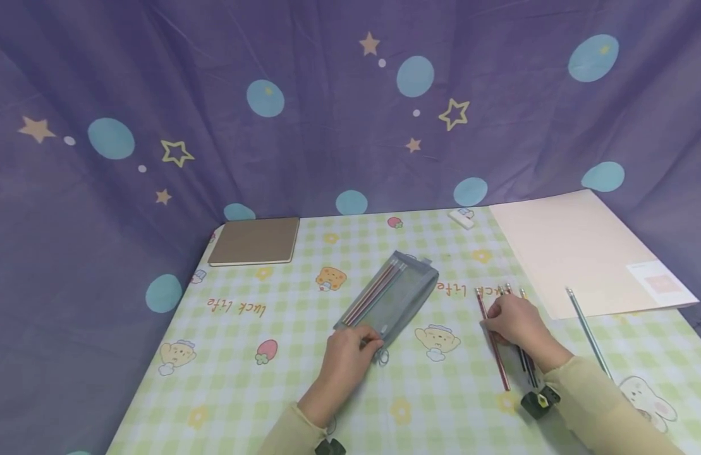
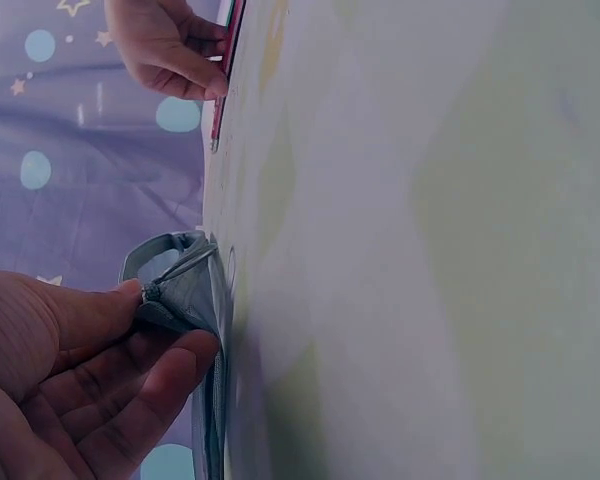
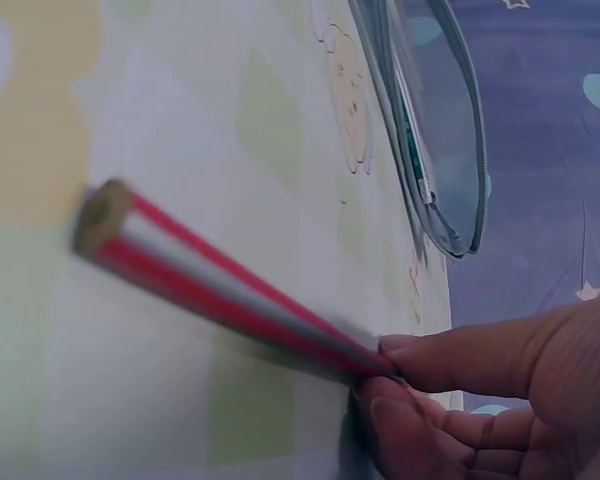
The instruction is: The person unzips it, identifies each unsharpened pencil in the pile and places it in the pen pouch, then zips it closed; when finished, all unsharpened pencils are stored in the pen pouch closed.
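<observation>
A grey-blue translucent pencil case [image 1: 415,292] lies aslant mid-table, several pencils [image 1: 375,292] showing inside it. My left hand [image 1: 348,355] pinches the case's near end, where the left wrist view shows the zipper pull [image 2: 150,291] by the thumb. Further right, my right hand [image 1: 518,325] pinches a red-striped pencil [image 3: 240,290] between thumb and fingertip; its blunt, unsharpened end points at the right wrist camera. Several dark pencils [image 1: 530,373] lie beneath that hand and are partly hidden by it.
A teal pencil [image 1: 589,332] lies right of my right hand, near a large cream sheet or folder [image 1: 572,246]. At the back sit a white eraser [image 1: 461,219] and, far left, a brown notebook [image 1: 256,241]. Purple curtains [image 1: 327,158] border the checked table cover [image 1: 293,404].
</observation>
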Available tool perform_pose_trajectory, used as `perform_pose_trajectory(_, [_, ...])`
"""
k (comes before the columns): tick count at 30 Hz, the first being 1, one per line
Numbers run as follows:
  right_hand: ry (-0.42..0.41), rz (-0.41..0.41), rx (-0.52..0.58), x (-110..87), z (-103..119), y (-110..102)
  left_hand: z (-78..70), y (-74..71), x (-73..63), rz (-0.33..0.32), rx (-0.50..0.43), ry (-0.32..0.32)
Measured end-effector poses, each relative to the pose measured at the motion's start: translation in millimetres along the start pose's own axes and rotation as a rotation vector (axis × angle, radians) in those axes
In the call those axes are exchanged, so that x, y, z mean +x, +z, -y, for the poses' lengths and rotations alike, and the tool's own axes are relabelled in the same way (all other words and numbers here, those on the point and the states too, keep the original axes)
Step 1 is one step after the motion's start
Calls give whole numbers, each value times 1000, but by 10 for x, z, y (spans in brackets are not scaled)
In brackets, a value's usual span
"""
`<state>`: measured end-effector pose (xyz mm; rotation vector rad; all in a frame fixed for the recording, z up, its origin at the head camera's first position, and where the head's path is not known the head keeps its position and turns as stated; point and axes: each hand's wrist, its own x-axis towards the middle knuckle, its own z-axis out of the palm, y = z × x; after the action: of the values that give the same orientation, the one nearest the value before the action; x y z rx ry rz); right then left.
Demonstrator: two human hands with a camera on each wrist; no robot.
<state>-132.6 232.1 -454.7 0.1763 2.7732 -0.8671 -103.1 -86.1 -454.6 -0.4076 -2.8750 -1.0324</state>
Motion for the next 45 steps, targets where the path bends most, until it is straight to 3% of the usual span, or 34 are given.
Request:
perform_pose_trajectory(9, [27, 35, -1, 25, 16, -32, -11, 2, -1, -1, 0, 1])
perform_pose_trajectory(15, [11, 42, 60, 7, 75, -83, -13, -1, -9, -3, 2, -1])
perform_pose_trajectory(19, [-30, 51, 184, -1, 113, -122, -14, 2, -10, -7, 3, -3])
perform_pose_trajectory(31, [-86, 84, 762, 2, 277, -82, -11, 11, -7, 0, -3, -11])
perform_pose_trajectory(37, [-88, 94, 931, 55, 355, 30, -8, 18, -13, -3, -5, -11])
perform_pose_trajectory(45, [-20, 88, 1082, 159, 493, 263, 1, 19, -16, -16, 0, 14])
